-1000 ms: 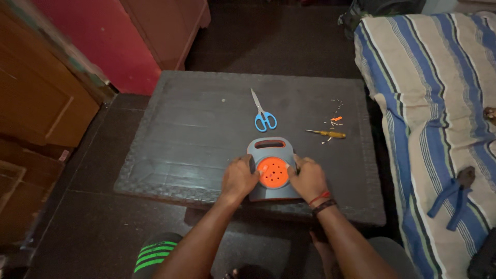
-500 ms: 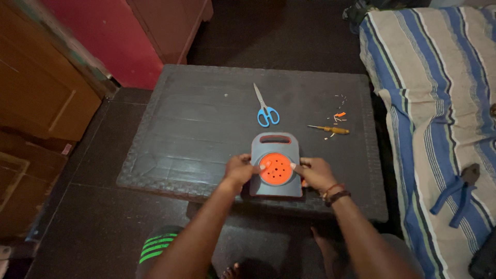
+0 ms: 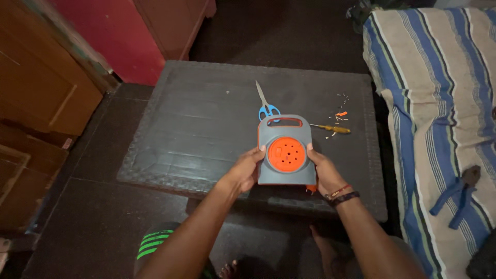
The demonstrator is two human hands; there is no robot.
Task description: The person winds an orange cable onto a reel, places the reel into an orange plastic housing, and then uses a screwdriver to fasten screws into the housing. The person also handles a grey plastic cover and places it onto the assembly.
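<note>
Both hands, left and right, have fingers clenched on the reel sides, lifted off the desk. I'd keep grip even; scissors sit just beyond fingertips.

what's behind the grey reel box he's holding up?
The grey reel box, gripped between the left hand and right hand, covers part of the blue-handled scissors: blades and handle tops show above it. The dark table lies behind. Anything directly behind the box is hidden.
</note>
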